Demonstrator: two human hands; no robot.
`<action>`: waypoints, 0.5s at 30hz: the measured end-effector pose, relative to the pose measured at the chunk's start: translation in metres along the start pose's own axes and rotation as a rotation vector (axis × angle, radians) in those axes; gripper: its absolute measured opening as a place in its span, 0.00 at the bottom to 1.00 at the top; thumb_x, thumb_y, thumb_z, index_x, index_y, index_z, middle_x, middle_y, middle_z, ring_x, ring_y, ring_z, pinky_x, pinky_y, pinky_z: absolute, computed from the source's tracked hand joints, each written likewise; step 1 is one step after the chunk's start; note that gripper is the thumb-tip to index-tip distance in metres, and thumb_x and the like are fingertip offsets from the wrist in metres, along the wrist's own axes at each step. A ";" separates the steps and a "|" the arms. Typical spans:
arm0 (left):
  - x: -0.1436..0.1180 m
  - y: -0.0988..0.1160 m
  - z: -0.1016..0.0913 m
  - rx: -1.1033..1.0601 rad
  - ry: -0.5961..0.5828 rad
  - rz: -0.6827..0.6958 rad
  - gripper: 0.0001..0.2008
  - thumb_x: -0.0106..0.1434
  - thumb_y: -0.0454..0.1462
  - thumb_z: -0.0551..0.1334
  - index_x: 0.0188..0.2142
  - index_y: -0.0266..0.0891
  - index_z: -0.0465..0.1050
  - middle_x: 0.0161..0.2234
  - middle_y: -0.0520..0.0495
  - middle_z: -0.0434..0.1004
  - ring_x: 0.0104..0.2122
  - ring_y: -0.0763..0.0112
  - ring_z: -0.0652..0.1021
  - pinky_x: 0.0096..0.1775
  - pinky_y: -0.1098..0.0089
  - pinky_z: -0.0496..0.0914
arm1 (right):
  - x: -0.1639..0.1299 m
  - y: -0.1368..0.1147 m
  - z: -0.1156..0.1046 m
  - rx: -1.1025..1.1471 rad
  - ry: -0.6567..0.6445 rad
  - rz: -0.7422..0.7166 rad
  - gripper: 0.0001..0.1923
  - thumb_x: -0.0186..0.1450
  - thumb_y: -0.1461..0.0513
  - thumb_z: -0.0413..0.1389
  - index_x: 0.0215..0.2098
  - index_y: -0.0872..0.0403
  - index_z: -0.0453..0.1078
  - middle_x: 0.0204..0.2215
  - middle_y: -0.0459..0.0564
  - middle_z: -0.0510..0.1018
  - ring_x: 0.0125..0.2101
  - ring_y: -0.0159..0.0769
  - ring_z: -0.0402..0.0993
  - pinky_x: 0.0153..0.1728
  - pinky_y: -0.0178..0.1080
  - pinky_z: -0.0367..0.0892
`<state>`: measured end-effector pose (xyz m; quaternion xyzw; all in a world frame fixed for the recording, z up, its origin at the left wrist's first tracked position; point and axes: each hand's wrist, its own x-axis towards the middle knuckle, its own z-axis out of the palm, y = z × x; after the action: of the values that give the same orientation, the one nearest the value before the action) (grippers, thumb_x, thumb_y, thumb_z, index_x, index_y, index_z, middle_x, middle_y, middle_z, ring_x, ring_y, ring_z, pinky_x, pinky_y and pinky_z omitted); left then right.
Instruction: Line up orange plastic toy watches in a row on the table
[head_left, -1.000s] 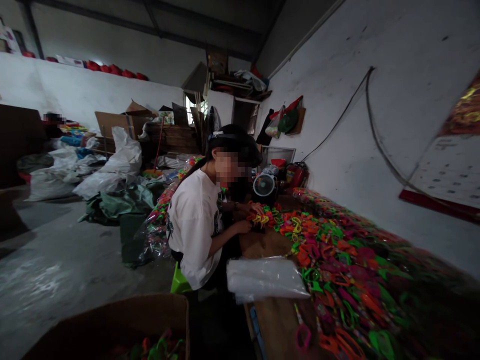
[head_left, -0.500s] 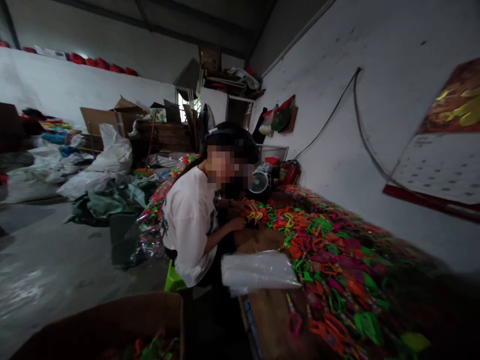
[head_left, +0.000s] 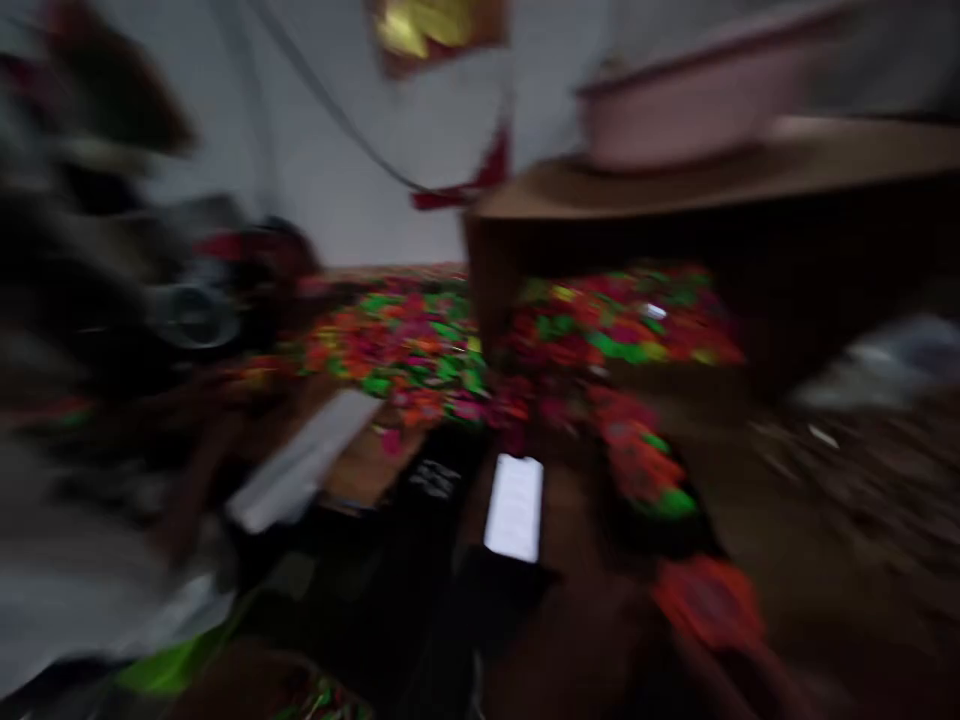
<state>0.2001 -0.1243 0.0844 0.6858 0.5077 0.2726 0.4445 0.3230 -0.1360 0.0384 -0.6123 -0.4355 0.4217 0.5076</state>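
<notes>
The view is badly smeared by fast camera motion. Neither of my hands can be made out. A heap of small coloured plastic pieces (head_left: pixel 420 350), orange, green and pink, covers a brown wooden table (head_left: pixel 375 465). A bright white rectangle, like a lit phone screen (head_left: pixel 514 508), lies near the table's front edge. To its right are a strip of red and green pieces (head_left: pixel 637 460) and an orange blur (head_left: pixel 705 600). A stack of clear plastic bags (head_left: pixel 300 465) lies to the left.
A blurred person in a white top (head_left: pixel 90 590) sits at the left beside a green stool (head_left: pixel 165 665). A small fan (head_left: pixel 191 315) stands at the back left. A wooden shelf with a pink basin (head_left: pixel 697 110) overhangs the right. A cable (head_left: pixel 337 120) runs down the white wall.
The camera has swung sharply right and down. The seated person has slid to the left edge, a shelf and basin have entered at the right, and everything is now blurred.
</notes>
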 end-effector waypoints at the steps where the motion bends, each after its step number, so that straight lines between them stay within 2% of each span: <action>1: 0.002 -0.001 0.006 -0.020 -0.097 0.012 0.10 0.68 0.43 0.58 0.43 0.44 0.76 0.44 0.43 0.80 0.44 0.63 0.79 0.47 0.61 0.74 | -0.009 0.002 -0.015 -0.009 0.060 0.060 0.17 0.57 0.45 0.65 0.38 0.46 0.77 0.35 0.50 0.81 0.39 0.45 0.78 0.36 0.44 0.76; 4: 0.015 -0.008 0.021 -0.018 -0.288 0.024 0.12 0.68 0.36 0.54 0.44 0.40 0.76 0.44 0.41 0.81 0.45 0.59 0.79 0.49 0.60 0.72 | -0.016 0.006 -0.041 0.052 0.107 0.178 0.20 0.47 0.46 0.68 0.27 0.52 0.77 0.26 0.49 0.81 0.29 0.44 0.78 0.31 0.41 0.75; 6: 0.023 -0.015 0.026 0.043 -0.326 0.065 0.15 0.67 0.34 0.53 0.49 0.38 0.74 0.48 0.40 0.80 0.48 0.60 0.79 0.52 0.61 0.71 | -0.008 0.007 -0.044 0.151 0.090 0.178 0.18 0.47 0.50 0.68 0.27 0.54 0.76 0.26 0.49 0.81 0.27 0.40 0.77 0.30 0.39 0.74; 7: 0.026 -0.019 0.026 0.086 -0.303 0.087 0.17 0.67 0.34 0.53 0.52 0.37 0.72 0.51 0.40 0.78 0.50 0.60 0.78 0.53 0.62 0.70 | -0.002 0.008 -0.044 0.200 0.109 0.156 0.17 0.46 0.51 0.68 0.28 0.54 0.76 0.27 0.49 0.82 0.28 0.39 0.77 0.30 0.38 0.74; 10: 0.036 -0.031 0.014 0.225 -0.090 0.096 0.22 0.66 0.37 0.58 0.59 0.38 0.67 0.55 0.40 0.75 0.52 0.61 0.77 0.54 0.61 0.71 | 0.027 0.013 -0.038 0.269 0.269 0.065 0.16 0.47 0.54 0.69 0.29 0.54 0.75 0.28 0.49 0.81 0.30 0.39 0.78 0.33 0.39 0.74; 12: 0.043 -0.040 0.000 0.285 0.078 0.046 0.21 0.64 0.39 0.60 0.57 0.38 0.70 0.50 0.41 0.78 0.46 0.61 0.79 0.48 0.61 0.73 | 0.049 0.020 -0.032 0.240 0.343 0.004 0.16 0.47 0.54 0.69 0.30 0.53 0.74 0.29 0.49 0.81 0.31 0.39 0.78 0.35 0.40 0.74; 15: 0.053 -0.050 -0.021 0.291 0.230 -0.061 0.17 0.64 0.40 0.60 0.50 0.37 0.75 0.39 0.45 0.81 0.33 0.67 0.79 0.36 0.67 0.74 | 0.074 0.034 -0.022 0.104 0.277 -0.070 0.15 0.49 0.54 0.68 0.29 0.53 0.73 0.27 0.48 0.81 0.30 0.39 0.78 0.33 0.39 0.73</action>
<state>0.1776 -0.0634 0.0461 0.6916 0.6097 0.2593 0.2877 0.3670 -0.0736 0.0018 -0.6220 -0.3598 0.3372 0.6083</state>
